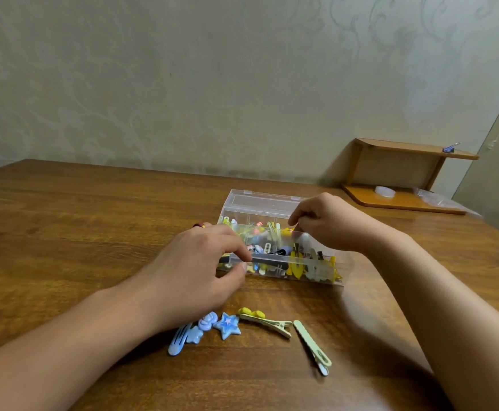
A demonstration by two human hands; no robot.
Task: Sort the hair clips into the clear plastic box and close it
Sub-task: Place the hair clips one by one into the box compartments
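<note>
The clear plastic box [319,269] stands open mid-table, its lid [260,201] tilted back, with several coloured hair clips inside. My left hand [201,271] pinches the box's front wall near its left end, where a long black clip [269,260] lies along the rim. My right hand [331,223] hovers over the back right of the box, fingertips pinched on a small clip mostly hidden by the fingers. On the table in front lie a blue snap clip [178,341], a blue star clip [227,325], a yellow-bow clip [264,320] and a pale green clip [312,345].
A small wooden shelf [402,176] stands at the back right against the wall, with a blue clip [449,148] on top and a white lid-like piece [384,191] and a plastic bag [438,198] on its base. The wooden table [94,221] spreads left.
</note>
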